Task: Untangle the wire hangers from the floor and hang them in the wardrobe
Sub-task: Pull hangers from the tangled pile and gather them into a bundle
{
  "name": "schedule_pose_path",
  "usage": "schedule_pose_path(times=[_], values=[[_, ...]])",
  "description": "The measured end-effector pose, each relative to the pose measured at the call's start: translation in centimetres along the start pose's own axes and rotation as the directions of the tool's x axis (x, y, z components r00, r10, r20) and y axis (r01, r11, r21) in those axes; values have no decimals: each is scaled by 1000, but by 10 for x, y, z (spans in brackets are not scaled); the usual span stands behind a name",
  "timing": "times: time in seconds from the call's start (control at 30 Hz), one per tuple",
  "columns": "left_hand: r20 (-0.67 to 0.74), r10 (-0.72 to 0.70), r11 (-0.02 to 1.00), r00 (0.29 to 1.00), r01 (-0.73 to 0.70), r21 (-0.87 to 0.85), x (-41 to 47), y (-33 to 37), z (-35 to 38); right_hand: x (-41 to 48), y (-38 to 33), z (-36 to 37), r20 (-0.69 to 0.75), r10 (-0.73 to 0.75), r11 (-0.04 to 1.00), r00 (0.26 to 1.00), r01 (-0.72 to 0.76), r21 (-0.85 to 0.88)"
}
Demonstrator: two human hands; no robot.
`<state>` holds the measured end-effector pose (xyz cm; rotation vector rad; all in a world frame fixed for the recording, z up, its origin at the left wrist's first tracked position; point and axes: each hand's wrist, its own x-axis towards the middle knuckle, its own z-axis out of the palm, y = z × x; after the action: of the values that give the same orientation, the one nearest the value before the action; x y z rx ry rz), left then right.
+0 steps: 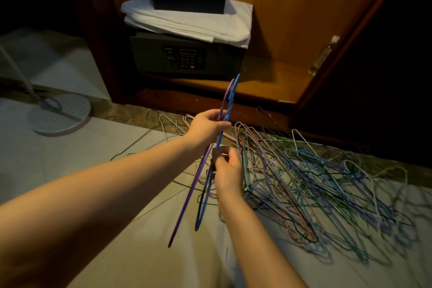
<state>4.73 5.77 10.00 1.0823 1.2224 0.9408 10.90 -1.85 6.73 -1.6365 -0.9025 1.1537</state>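
The left hand's (209,127) grip is closed round a purple hanger (187,206) and a blue hanger (230,100) near their upper ends. The right hand (228,172), just below, pinches wire beside the blue one. Both hangers stand steeply, tops toward the open wardrobe (280,18) ahead. The tangled pile (327,182) lies on the floor to the right. No rail is in view.

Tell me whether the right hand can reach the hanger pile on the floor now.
Probably yes: the hanger pile lies beside the right hand with nothing between, but that hand is pinching the lifted hangers the left hand holds, so it must let go first.
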Motion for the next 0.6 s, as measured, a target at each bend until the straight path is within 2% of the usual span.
schedule_pose_path(times=[0.17,0.27,0.4,0.5,0.6], values=[[17,-37,996,999,35,84,-2,-5,1,4,1,-9,91,43,999,995,-42,-12],[33,-32,991,999,27,128,-3,-7,3,17,2,-23,-5,18,999,1000,-18,-40],[98,-42,986,994,26,165,-3,-11,4,33,4,-35,-154,-104,990,983,88,-106],[250,-51,973,967,-8,230,-4,-15,5,40,-1,-46,-148,-236,910,960,165,-380],[330,-73,951,941,-34,307,-4,-17,0,37,-3,-58,-27,-294,667,955,185,-722]])
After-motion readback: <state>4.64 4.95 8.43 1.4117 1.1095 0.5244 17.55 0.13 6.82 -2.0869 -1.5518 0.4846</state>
